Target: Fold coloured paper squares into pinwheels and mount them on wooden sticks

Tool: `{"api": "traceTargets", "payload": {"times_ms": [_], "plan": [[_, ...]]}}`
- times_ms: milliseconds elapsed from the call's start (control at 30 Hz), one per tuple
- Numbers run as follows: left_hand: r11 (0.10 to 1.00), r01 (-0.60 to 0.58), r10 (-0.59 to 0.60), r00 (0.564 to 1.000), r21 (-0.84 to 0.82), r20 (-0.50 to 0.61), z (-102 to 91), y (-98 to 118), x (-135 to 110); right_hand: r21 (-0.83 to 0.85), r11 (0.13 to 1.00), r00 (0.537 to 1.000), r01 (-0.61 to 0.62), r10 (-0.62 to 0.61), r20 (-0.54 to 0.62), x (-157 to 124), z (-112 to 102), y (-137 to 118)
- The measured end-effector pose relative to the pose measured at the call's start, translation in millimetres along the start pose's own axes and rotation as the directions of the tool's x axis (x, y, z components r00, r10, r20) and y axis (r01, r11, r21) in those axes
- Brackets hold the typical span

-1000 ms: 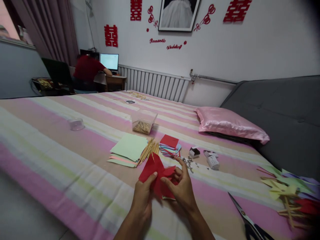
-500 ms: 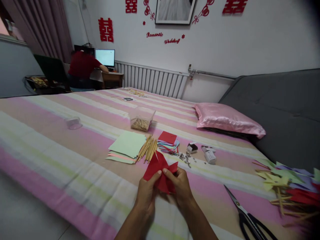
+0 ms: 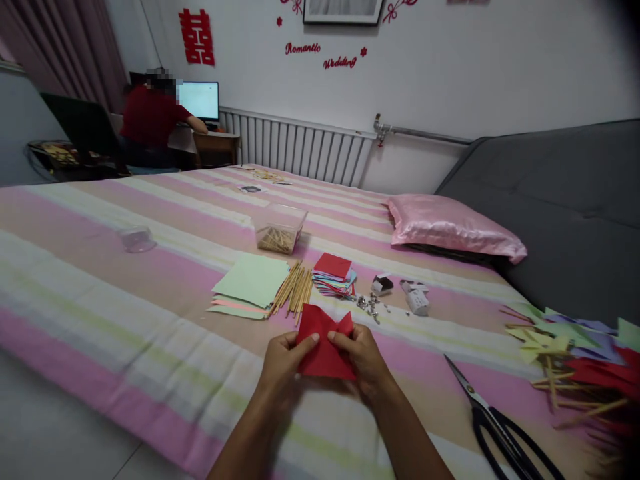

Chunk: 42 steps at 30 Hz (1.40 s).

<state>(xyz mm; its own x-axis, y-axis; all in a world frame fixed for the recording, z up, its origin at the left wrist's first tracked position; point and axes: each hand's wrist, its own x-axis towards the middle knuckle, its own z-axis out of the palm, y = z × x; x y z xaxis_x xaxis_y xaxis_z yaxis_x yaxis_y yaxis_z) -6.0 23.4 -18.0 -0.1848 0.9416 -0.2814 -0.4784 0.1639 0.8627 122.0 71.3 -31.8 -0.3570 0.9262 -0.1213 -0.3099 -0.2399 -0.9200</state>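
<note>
A piece of red paper, partly folded, is held low over the striped bed between both my hands. My left hand pinches its left side, thumb on top. My right hand pinches its right side in the same way. Just beyond the paper lie a bundle of wooden sticks, a stack of pale green sheets and a pile of small coloured squares with a red one on top.
Black scissors lie at the right. Finished paper pinwheels pile at the far right. A clear box of sticks, small metal pins, a pink pillow and a grey headboard are there. A person sits at a desk far left.
Both hands have lowered the red paper toward the bed and drawn it nearer. The paper now looks flatter and more closed up. The view has tipped downward.
</note>
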Motion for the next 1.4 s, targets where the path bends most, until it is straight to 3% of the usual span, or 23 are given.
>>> {"api": "traceTargets", "payload": {"times_ms": [267, 800, 967, 1067, 1167, 1267, 1333, 1400], "plan": [[0.999, 0.025, -0.025, 1.000, 0.041, 0.010, -2.7, -2.2, 0.0, -0.105, 0.994, 0.998, -0.005, 0.011, 0.060, -2.0, 2.1, -2.3], [0.998, 0.055, -0.054, 0.998, -0.039, 0.017, -11.7, -13.9, 5.7, -0.245, 0.969, 0.997, 0.025, -0.008, 0.072, -0.6, 1.1, 2.7], [0.997, 0.020, -0.021, 1.000, -0.079, -0.006, -10.1, -10.1, 2.1, -0.216, 0.976, 0.997, 0.026, -0.010, 0.078, -1.0, 2.5, 5.2], [0.997, -0.009, 0.003, 0.997, -0.071, -0.083, -10.5, -8.8, 2.8, -0.142, 0.989, 0.994, 0.035, -0.019, 0.111, -0.7, 2.7, 5.0], [0.995, -0.044, 0.026, 0.982, -0.093, -0.189, -9.6, -6.1, 3.7, -0.143, 0.984, 0.995, 0.102, -0.101, 0.016, 0.8, 1.1, 2.8], [0.986, -0.076, 0.032, 0.960, -0.151, -0.278, -7.2, -1.6, 4.1, -0.215, 0.945, 0.956, 0.247, -0.273, -0.103, 0.3, -0.7, -2.5], [0.979, -0.068, 0.004, 0.948, -0.192, -0.317, -6.2, 1.3, 4.9, -0.265, 0.906, 0.924, 0.330, -0.368, -0.107, -2.1, -1.1, -6.8], [0.973, -0.054, -0.022, 0.946, -0.224, -0.323, -6.2, 3.4, 6.2, -0.319, 0.876, 0.920, 0.363, -0.391, -0.026, -5.5, -0.7, -10.2]]}}
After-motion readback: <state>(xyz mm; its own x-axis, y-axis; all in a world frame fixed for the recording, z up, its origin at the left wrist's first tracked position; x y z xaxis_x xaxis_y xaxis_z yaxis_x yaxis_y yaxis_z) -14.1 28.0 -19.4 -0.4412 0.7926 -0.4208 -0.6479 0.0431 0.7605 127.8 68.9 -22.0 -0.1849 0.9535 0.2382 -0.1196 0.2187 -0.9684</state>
